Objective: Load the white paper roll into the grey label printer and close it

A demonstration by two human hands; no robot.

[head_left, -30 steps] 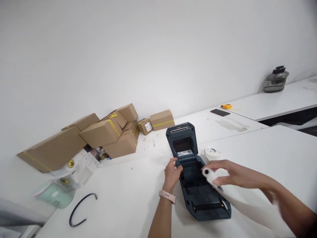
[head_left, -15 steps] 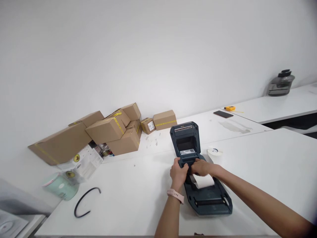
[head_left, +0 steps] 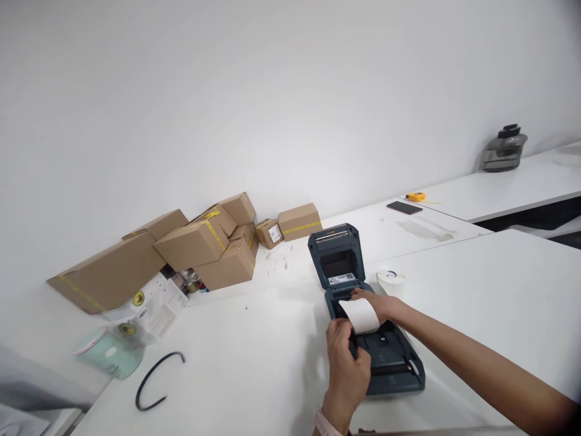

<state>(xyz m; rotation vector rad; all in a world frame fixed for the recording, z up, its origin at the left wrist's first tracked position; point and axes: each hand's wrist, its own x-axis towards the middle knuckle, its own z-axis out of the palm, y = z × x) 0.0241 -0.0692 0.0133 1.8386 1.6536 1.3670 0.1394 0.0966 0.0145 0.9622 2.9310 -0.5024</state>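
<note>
A dark label printer [head_left: 390, 357] stands on the white table with its lid [head_left: 336, 257] raised. White label paper [head_left: 362, 316] curves up out of its body. My right hand [head_left: 379, 304] reaches into the printer from the right, behind the paper. Its fingers are mostly hidden there, so I cannot tell what they grip. At the printer's left side, my left hand [head_left: 347, 363] is closed, fingers curled by the paper's lower left end and thumb over the inside. What lies between those fingers is hidden. A pink wristband [head_left: 324, 422] shows at the left wrist.
A white roll [head_left: 390, 277] lies right of the printer. Cardboard boxes [head_left: 193, 243] are piled along the wall, with a mint-green container [head_left: 113, 354] nearer. A black curved strip [head_left: 147, 384], phone [head_left: 403, 208], yellow tape measure [head_left: 416, 197] and dark jug [head_left: 503, 150] are also around.
My left hand has moved from near the lid hinge toward me, along the printer's left side. The paper now stands higher, in front of my right hand, which stays inside the printer.
</note>
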